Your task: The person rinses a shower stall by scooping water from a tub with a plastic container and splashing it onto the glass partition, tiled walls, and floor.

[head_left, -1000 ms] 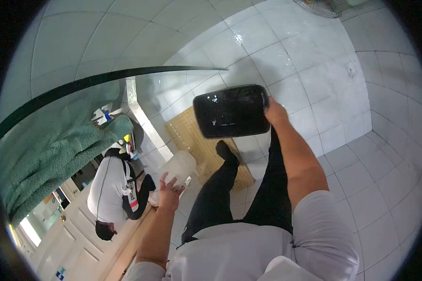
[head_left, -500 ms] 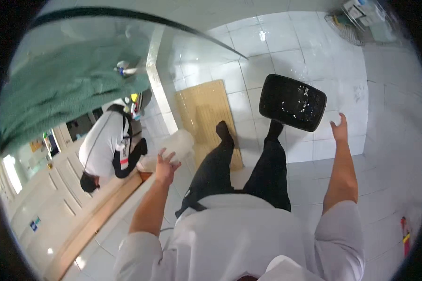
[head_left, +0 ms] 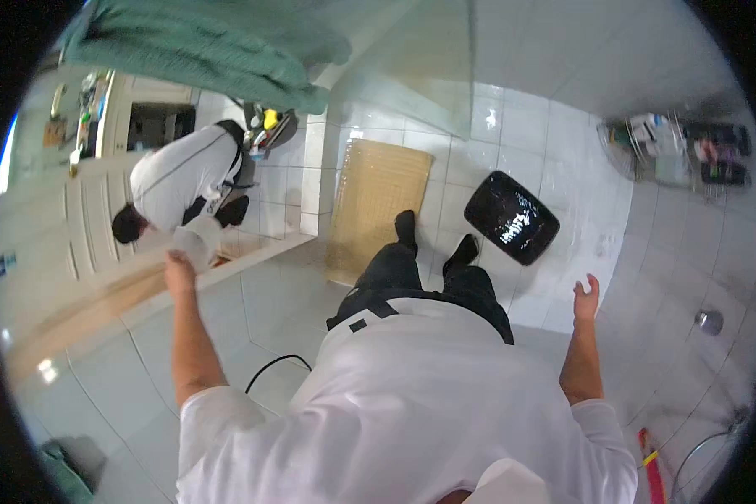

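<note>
A translucent whitish container [head_left: 195, 242] is at the fingers of my left hand [head_left: 179, 270], on the left side of the view; those fingers are curled against it. My right hand [head_left: 587, 299] is raised on the right with thumb and fingers apart and nothing between them. The black rectangular basin [head_left: 512, 218], wet and shiny inside, stands on the white tiled floor ahead of my feet, apart from both hands. To its left lies a tan ribbed mat [head_left: 382, 189].
Another person [head_left: 185, 176] bends over at the left. Green towels [head_left: 202, 50] hang above a low wall, beside a glass panel [head_left: 428, 76]. A wire rack with bottles [head_left: 659, 147] is on the right wall. A red object [head_left: 650, 466] stands at lower right.
My right hand has let go of the black basin, which now rests on the floor. My left hand and the whitish container have moved left, and the view has turned.
</note>
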Demonstrator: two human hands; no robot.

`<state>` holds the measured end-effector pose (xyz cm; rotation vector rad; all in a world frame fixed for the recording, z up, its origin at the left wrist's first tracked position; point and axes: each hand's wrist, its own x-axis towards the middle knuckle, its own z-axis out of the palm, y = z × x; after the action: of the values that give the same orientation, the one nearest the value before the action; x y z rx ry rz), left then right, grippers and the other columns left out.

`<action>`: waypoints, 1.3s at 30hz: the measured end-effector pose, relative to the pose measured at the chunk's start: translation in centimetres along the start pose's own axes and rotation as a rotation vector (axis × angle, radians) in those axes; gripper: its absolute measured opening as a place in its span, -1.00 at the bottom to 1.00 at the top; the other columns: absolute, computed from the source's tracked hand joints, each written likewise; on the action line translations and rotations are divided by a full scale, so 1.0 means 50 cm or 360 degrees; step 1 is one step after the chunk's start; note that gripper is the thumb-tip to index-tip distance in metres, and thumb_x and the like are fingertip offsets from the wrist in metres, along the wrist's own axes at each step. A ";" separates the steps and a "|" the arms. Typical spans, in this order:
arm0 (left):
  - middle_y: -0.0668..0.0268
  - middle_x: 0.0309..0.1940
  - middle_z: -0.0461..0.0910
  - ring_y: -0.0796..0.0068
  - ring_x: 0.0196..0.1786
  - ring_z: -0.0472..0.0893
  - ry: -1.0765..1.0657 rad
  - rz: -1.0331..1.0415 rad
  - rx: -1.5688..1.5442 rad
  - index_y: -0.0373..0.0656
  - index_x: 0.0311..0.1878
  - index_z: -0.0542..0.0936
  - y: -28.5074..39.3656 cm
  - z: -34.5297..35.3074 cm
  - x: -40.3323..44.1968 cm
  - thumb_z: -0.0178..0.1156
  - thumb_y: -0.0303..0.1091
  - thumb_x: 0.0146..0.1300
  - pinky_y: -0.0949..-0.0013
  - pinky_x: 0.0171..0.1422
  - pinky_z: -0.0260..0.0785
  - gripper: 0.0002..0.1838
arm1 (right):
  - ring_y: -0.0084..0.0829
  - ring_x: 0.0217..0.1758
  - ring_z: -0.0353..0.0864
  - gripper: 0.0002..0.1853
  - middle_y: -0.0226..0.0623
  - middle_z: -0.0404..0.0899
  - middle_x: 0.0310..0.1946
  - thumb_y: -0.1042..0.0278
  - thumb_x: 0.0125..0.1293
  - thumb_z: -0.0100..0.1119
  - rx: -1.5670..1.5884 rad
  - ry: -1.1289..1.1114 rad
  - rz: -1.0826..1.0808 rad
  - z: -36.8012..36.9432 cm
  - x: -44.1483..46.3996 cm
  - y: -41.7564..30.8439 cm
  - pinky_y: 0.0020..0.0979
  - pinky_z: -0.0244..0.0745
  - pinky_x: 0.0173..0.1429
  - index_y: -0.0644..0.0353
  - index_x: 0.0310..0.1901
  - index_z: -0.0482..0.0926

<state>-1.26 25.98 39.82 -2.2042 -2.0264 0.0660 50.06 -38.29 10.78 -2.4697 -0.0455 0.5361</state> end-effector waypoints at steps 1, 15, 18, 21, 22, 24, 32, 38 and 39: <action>0.08 -0.29 0.48 0.12 -0.18 0.45 0.0302 0.0298 0.0484 -0.10 -0.13 0.36 -0.282 0.123 0.098 -0.21 -0.20 0.14 0.09 -0.06 0.21 -0.70 | -0.37 -0.16 0.38 -0.61 -0.08 0.30 -0.11 0.46 0.03 0.04 -0.0013 -0.0013 -0.0063 0.006 0.025 -0.075 -0.47 0.36 -0.20 0.22 -0.05 0.29; 0.50 -0.45 0.55 0.63 -0.04 0.39 0.0618 0.0292 0.1219 0.09 -0.24 0.41 -0.214 -0.245 -0.115 -0.13 -0.08 0.12 0.25 0.20 -0.21 -0.77 | -0.49 -0.36 0.46 -0.60 -0.23 0.36 -0.16 0.41 0.04 0.03 -0.0354 -0.0675 -0.0653 0.047 0.122 -0.477 -0.50 0.33 -0.22 0.17 -0.03 0.28; 0.59 -0.50 0.54 0.70 -0.08 0.40 0.0562 0.0055 0.1271 0.16 -0.28 0.42 -0.191 -0.248 -0.106 -0.14 -0.03 0.11 0.34 0.18 -0.19 -0.77 | -0.50 -0.34 0.45 -0.61 -0.22 0.38 -0.19 0.41 0.05 0.01 -0.0427 -0.0683 -0.1018 0.047 0.115 -0.465 -0.51 0.32 -0.22 0.18 -0.03 0.28; 0.64 -0.52 0.54 0.73 -0.10 0.41 0.0642 0.0114 0.1280 0.22 -0.32 0.43 -0.204 -0.241 -0.102 -0.13 -0.02 0.09 0.39 0.16 -0.17 -0.80 | -0.47 -0.33 0.44 -0.62 -0.22 0.35 -0.14 0.43 0.05 0.00 -0.0649 -0.0852 -0.0398 0.030 0.086 -0.450 -0.51 0.31 -0.20 0.17 -0.03 0.28; 0.64 -0.52 0.54 0.73 -0.10 0.41 0.0633 0.0105 0.1282 0.22 -0.32 0.43 -0.203 -0.240 -0.105 -0.13 -0.02 0.09 0.39 0.16 -0.17 -0.80 | -0.46 -0.33 0.44 -0.61 -0.22 0.33 -0.12 0.42 0.05 0.01 -0.0612 -0.0913 -0.0396 0.032 0.093 -0.419 -0.50 0.32 -0.24 0.16 -0.03 0.27; 0.65 -0.52 0.54 0.75 -0.13 0.43 0.0696 0.0148 0.1290 0.23 -0.34 0.44 -0.208 -0.242 -0.105 -0.12 -0.02 0.08 0.39 0.15 -0.15 -0.81 | -0.45 -0.33 0.44 -0.61 -0.23 0.30 -0.09 0.42 0.05 0.01 -0.0568 -0.0973 -0.0408 0.031 0.091 -0.397 -0.48 0.32 -0.27 0.14 -0.03 0.27; 0.63 -0.56 0.53 0.77 -0.18 0.45 0.0805 0.0307 0.1244 0.21 -0.35 0.45 -0.216 -0.243 -0.109 -0.06 -0.04 0.06 0.45 0.12 -0.09 -0.83 | -0.47 -0.32 0.44 -0.61 -0.28 0.27 -0.06 0.38 0.06 0.00 -0.0447 -0.0976 0.0099 0.081 0.044 -0.438 -0.51 0.27 -0.43 0.10 -0.02 0.25; 0.63 -0.58 0.52 0.76 -0.19 0.46 0.0856 0.0363 0.1271 0.18 -0.35 0.46 -0.215 -0.245 -0.109 -0.06 -0.03 0.05 0.46 0.11 -0.07 -0.81 | -0.57 -0.36 0.41 -0.65 -0.33 0.34 -0.13 0.42 0.07 -0.01 -0.0389 -0.1071 -0.0375 0.129 0.034 -0.548 -0.55 0.26 -0.41 0.12 -0.05 0.29; 0.63 -0.57 0.53 0.75 -0.20 0.46 0.0891 0.0399 0.1273 0.19 -0.36 0.46 -0.221 -0.244 -0.111 -0.07 -0.03 0.05 0.46 0.11 -0.07 -0.81 | -0.58 -0.37 0.41 -0.65 -0.35 0.36 -0.15 0.42 0.07 -0.01 -0.0431 -0.1109 -0.0467 0.137 0.032 -0.554 -0.56 0.25 -0.41 0.13 -0.05 0.30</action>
<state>-11.05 20.40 53.03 -1.6793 -1.1365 0.2150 51.38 -11.61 20.95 -2.3367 -0.7860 1.2910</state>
